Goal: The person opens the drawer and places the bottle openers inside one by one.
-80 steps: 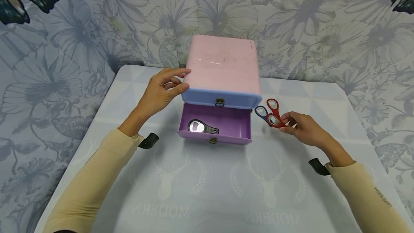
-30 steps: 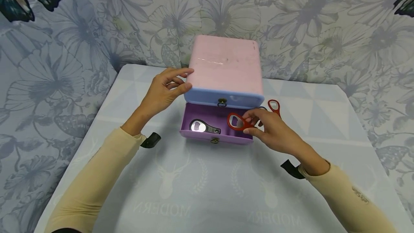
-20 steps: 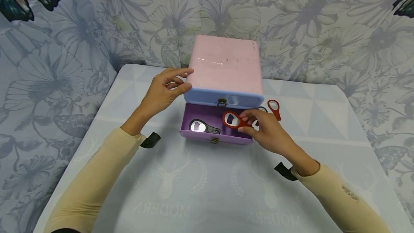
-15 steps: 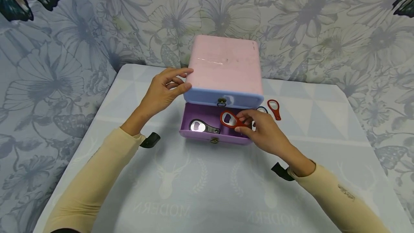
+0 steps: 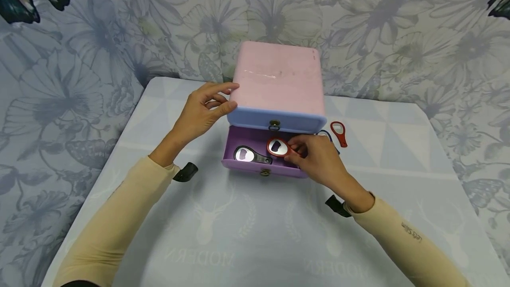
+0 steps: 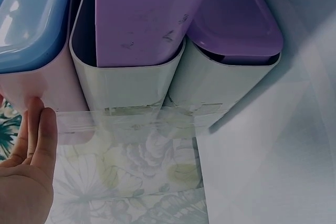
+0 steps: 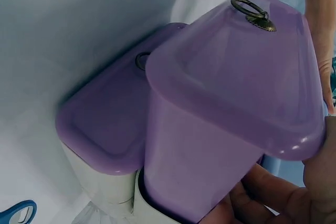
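Note:
A drawer box with a pink top (image 5: 279,79) stands at the back of the table, its purple drawer (image 5: 292,172) pulled out. My left hand (image 5: 201,107) touches the box's left side, fingers extended along the pink wall in the left wrist view. Inside the purple drawer, at the left, lies a black bottle opener (image 5: 260,159) with a shiny metal plate. My right hand (image 5: 316,156) reaches over the drawer's right side and pinches a red bottle opener (image 5: 277,147) by its handle. The red opener's head comes close to the black one's handle.
To the right of the box, another red loop-headed piece (image 5: 339,134) and a blue loop-headed piece (image 5: 324,133) lie on the table (image 5: 255,229). Above the purple drawer is a closed blue drawer (image 5: 255,118). Patterned wall covering (image 5: 378,34) rises behind.
My right hand has carried the red bottle opener left from the table beside the box to over the open drawer, close to the black opener. My left hand stays at the box.

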The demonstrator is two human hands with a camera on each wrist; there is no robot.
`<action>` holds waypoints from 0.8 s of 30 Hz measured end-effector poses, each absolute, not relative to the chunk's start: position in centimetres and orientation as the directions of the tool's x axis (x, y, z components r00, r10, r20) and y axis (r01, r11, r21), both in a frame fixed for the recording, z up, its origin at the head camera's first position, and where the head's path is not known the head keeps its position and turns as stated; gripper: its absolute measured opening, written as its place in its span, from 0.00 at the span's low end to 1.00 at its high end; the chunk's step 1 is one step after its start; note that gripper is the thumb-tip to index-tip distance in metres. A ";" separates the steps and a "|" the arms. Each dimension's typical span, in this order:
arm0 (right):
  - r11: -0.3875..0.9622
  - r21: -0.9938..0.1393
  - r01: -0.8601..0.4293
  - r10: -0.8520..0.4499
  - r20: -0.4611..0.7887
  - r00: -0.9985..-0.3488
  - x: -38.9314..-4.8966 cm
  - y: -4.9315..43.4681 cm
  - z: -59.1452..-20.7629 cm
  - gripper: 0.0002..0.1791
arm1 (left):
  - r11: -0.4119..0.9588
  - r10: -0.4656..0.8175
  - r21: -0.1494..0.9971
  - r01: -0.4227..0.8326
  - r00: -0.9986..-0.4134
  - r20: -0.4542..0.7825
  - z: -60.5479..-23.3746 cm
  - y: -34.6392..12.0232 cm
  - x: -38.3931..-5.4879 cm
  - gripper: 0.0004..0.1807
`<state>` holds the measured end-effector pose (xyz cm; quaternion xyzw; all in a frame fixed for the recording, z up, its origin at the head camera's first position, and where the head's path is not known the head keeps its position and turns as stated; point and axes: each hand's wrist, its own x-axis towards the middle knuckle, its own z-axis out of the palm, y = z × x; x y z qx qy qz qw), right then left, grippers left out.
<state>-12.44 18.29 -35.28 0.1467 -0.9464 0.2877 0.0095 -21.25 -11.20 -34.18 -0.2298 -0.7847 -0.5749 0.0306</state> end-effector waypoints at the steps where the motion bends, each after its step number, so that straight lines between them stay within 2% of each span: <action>1: 0.795 -0.534 -0.288 -0.276 0.106 -0.955 -12.5 18.3 -35.2 0.12 | 0.230 0.329 0.889 0.397 -0.891 0.313 -34.1 -11.2 -21.3 0.24; 8: 0.829 -0.486 -0.277 -0.266 0.094 -0.959 -12.6 18.1 -34.9 0.08 | 0.231 0.328 0.890 0.394 -0.892 0.310 -34.1 -11.1 -21.3 0.24; 14: 0.848 -0.457 -0.270 -0.255 0.095 -0.962 -12.6 17.9 -35.0 0.12 | 0.234 0.327 0.889 0.393 -0.893 0.309 -34.2 -11.2 -21.3 0.23; 19: 0.832 -0.482 -0.276 -0.251 0.116 -0.961 -12.6 17.9 -35.2 0.17 | 0.236 0.322 0.886 0.400 -0.892 0.317 -34.2 -11.3 -21.2 0.23; 24: 0.795 -0.520 -0.312 -0.267 0.161 -0.950 -11.9 18.4 -35.0 0.10 | 0.235 0.322 0.885 0.401 -0.891 0.318 -34.1 -11.2 -21.2 0.23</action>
